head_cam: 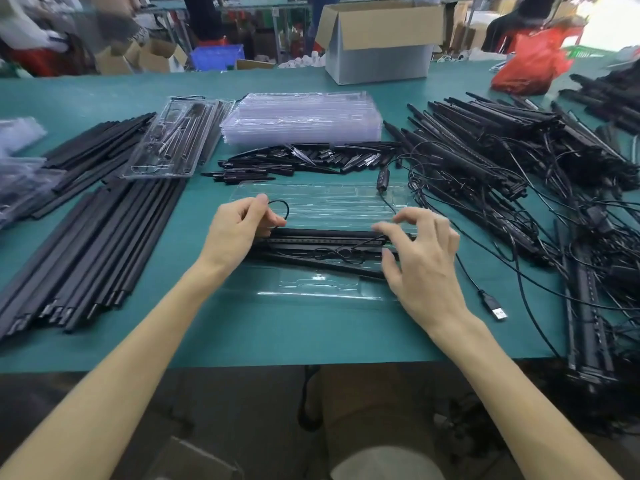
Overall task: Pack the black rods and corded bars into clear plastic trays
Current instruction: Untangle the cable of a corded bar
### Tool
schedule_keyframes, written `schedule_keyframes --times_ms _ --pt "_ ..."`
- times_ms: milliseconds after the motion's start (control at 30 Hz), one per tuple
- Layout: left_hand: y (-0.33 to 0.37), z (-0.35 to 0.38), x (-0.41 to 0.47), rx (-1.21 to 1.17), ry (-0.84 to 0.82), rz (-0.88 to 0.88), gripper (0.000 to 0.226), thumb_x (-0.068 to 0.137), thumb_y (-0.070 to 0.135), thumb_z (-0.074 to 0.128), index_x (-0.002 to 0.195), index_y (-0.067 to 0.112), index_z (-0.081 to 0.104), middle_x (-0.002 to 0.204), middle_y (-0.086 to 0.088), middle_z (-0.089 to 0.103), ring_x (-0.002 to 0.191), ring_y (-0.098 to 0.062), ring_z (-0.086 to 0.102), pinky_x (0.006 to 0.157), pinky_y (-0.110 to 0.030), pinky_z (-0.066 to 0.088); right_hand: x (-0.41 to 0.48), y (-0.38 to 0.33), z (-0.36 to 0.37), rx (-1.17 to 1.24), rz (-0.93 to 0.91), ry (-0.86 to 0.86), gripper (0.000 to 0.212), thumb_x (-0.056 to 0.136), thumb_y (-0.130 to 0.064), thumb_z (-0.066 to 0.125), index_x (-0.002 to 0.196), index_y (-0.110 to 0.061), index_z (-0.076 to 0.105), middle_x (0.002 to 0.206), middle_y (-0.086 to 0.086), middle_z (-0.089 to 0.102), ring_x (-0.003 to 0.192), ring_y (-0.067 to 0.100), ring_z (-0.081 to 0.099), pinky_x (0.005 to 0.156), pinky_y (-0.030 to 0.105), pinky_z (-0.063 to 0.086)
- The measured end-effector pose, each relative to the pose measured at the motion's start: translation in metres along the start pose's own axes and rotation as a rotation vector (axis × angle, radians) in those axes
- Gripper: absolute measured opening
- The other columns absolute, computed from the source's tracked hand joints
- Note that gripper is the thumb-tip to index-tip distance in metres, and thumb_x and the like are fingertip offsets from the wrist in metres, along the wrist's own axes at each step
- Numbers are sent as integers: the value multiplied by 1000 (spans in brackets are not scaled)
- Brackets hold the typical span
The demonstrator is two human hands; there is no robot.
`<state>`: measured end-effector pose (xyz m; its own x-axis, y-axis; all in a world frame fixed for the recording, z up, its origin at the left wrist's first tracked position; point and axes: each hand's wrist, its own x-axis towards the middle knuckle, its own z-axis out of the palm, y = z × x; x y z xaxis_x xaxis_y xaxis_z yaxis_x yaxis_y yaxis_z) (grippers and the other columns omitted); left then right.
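An open clear plastic tray (pixel 322 202) lies flat on the green table in front of me. Across its middle lies a black corded bar (pixel 325 235) with black rods beside it and a coiled cord (pixel 341 254) on top. My left hand (pixel 237 230) pinches a loop of the thin black cord at the bar's left end. My right hand (pixel 420 258) hovers over the bar's right end with fingers spread and loosely bent, fingertips touching the cord. The cord's USB plug (pixel 493 306) lies on the table to the right.
Long black rods (pixel 90 233) lie at the left, a filled tray (pixel 169 143) on top of them. A stack of clear trays (pixel 304 119) and short black rods (pixel 294 161) sit behind. A tangled pile of corded bars (pixel 519 161) fills the right. A cardboard box (pixel 377 39) stands far back.
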<state>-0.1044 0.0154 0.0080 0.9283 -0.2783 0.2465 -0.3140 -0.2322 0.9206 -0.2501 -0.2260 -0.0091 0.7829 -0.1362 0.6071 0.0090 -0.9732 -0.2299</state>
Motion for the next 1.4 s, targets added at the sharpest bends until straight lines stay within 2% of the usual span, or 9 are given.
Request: schedule_keyframes --times_ms 167,333,467,733,900,1100,1200,1300,1400 --pt "-4 -1 7 -26 -17 -98 42 106 34 47 81 12 72 86 -1 78 89 -15 75 78 -26 59 4 -2 -1 -79 -227 -66 43 84 7 67 121 -15 67 112 2 63 105 25 58 101 44 35" --pt "-6 1 6 -21 -18 -117 38 105 35 49 85 15 74 89 1 79 93 -12 74 79 -24 56 12 -15 -2 -17 -262 -155 21 100 -20 60 118 -15 68 107 -1 66 100 23 59 97 38 40" --pt "-4 0 4 -68 -30 -126 32 106 33 48 100 18 76 97 2 78 96 -11 74 77 -19 54 15 -24 7 63 -151 -248 26 102 -34 55 119 -19 68 110 -5 61 107 19 51 102 33 30" --pt "-5 1 4 -55 -10 -115 28 105 32 50 106 15 73 100 3 78 95 -10 74 75 -15 56 13 -22 10 155 -43 -158 9 97 -23 65 102 -17 70 96 -5 55 96 16 46 93 26 27" --pt "-9 0 5 -49 -35 -103 28 104 34 52 104 17 74 100 3 78 98 -11 74 84 -25 55 10 -17 5 183 151 36 9 96 -9 63 102 -14 68 97 1 54 95 20 47 86 33 31" --pt "-13 -4 2 -5 -86 -67 25 97 41 61 101 21 75 100 4 78 102 -10 72 94 -35 53 10 2 -6 311 455 144 14 99 -10 54 110 -16 62 108 3 52 104 19 42 87 26 23" --pt "-12 -6 1 56 -120 -35 27 85 49 71 100 27 75 100 8 78 102 -8 71 94 -29 52 4 16 -16 320 511 177 18 101 -13 51 114 -17 63 110 3 50 106 18 40 91 27 25" --pt "-11 -7 0 75 -152 -3 19 84 34 80 101 26 75 101 8 77 97 -8 72 88 -16 53 -4 26 -29 276 537 160 17 99 -13 53 109 -19 65 108 2 47 108 19 40 95 29 26" --pt "-11 -5 -2 79 -187 9 21 82 23 83 100 18 74 99 5 77 93 -10 74 86 -16 54 -6 23 -38 120 465 70 17 94 -9 57 103 -16 69 111 3 45 113 22 39 100 34 25"
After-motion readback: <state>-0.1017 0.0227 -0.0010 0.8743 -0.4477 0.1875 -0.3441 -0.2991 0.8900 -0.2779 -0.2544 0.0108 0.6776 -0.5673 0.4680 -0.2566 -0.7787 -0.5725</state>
